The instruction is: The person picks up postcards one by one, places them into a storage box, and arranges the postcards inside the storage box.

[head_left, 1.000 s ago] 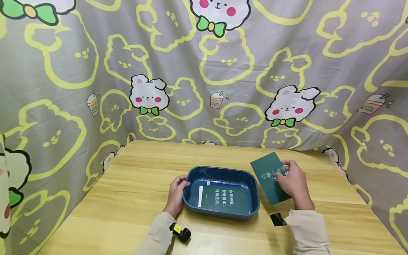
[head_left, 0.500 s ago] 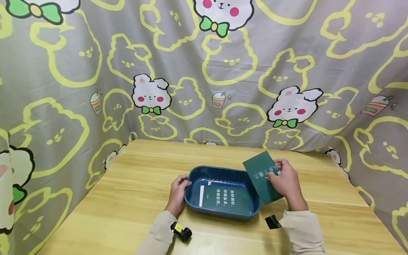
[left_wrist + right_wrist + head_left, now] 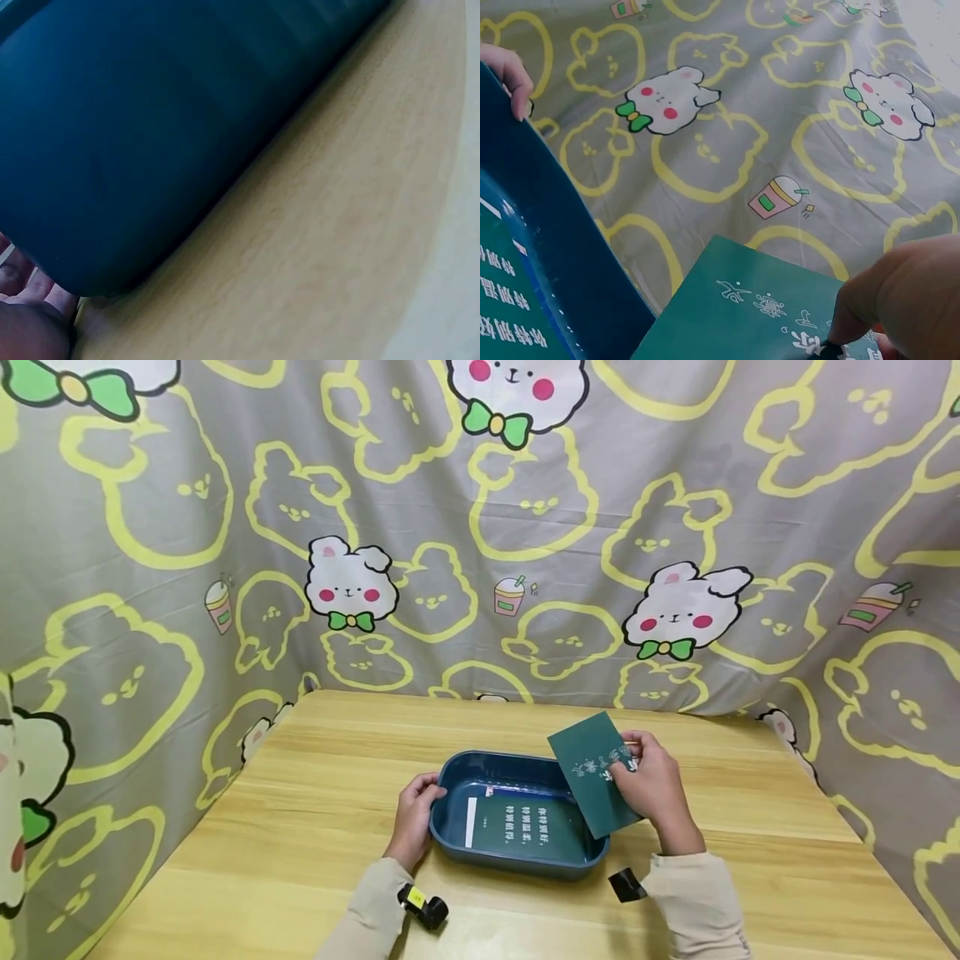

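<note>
A dark blue oblong tray (image 3: 491,766) stands on the table, and my left hand (image 3: 412,821) grips its left end with the thumb at the rim. In the left wrist view, my fingers (image 3: 36,286) show beside the tray's outer wall (image 3: 142,142). Flat inside the tray lies a green printed sheet or booklet (image 3: 491,835) with white Chinese writing and a white strip; something blue shows along its far edge. My right hand (image 3: 660,789) pinches a green card (image 3: 585,785) with white print, held tilted above the tray's right end. The fingers behind that card are partly hidden.
The light wooden table (image 3: 300,827) extends around the tray on all sides. A grey curtain (image 3: 420,510) with yellow outlines and white rabbit heads hangs along the back and sides. Black straps with small devices (image 3: 423,907) sit at both wrists.
My right hand has carried the green card leftward, from beside the tray to over its right end. The left hand keeps its grip, and the tray stays in place.
</note>
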Demonstrator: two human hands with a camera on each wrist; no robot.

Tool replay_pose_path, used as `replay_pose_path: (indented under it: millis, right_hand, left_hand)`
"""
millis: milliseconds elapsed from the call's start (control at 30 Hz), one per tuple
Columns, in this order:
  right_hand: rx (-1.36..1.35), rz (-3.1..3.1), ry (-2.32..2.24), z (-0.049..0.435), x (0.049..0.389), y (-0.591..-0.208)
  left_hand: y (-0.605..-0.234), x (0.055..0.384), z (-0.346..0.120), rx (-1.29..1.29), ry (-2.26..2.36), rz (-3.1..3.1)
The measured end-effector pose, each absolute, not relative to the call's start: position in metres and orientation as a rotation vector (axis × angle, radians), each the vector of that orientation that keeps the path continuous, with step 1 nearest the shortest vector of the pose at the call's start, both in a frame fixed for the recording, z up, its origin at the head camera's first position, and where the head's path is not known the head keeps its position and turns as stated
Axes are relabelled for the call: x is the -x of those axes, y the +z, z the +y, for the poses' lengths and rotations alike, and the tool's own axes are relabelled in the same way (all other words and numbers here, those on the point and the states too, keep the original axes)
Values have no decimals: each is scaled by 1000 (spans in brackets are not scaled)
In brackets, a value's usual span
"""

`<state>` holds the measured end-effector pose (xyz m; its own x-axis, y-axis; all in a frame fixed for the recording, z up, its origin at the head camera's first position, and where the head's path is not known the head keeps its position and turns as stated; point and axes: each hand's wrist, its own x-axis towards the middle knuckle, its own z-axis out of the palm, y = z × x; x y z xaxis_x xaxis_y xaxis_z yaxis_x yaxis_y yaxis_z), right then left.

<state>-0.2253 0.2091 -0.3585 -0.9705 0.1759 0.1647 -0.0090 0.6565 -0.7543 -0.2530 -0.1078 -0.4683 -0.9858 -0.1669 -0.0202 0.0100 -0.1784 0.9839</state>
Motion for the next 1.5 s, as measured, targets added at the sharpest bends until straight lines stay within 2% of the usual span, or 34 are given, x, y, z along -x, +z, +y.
replay_pose_path:
  millis: [800, 1233, 1500]
  right_hand:
    - [-37, -2558, 1302, 182, 232, -373]
    - [-222, -2555, 1323, 171, 239, -394]
    - [-479, -2572, 1289, 166, 243, -404]
  left_hand:
    - [-465, 253, -106, -170, -2305, -1947]
    - [-465, 253, -106, -175, -2327, -1966]
    - [-467, 253, -109, -171, -2313, -1939]
